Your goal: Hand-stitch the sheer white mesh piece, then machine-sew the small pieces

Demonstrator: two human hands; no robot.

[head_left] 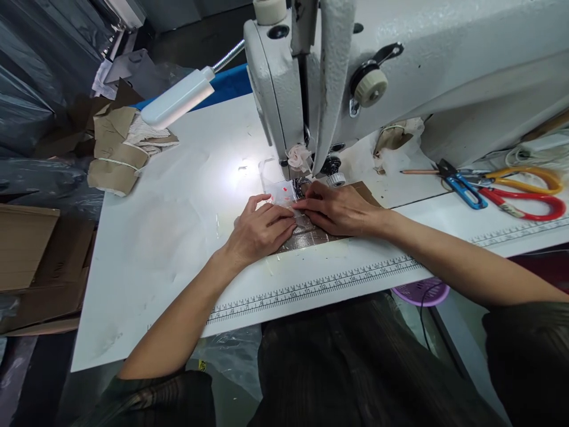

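A brown, shiny piece of material with a grid pattern (311, 239) lies under the sewing machine (275, 89), near its presser foot (301, 188). My left hand (265, 230) rests palm down on the left part of this piece, fingers stretched out. Close to the foot, my right hand (340, 209) has its fingers bent and pressed together at the material; its grip is partly hidden. A pale, see-through patch with red marks (283, 191) shows just left of the foot. The fingertips of both hands almost meet in front of the needle area.
A lamp (178, 98) lights the white table (155, 237). A tied brown bundle (118, 154) sits at its left edge. On the right lie blue snips (464, 188), red-handled scissors (524, 201) and a pencil (418, 172). A printed ruler (311, 289) follows the front edge.
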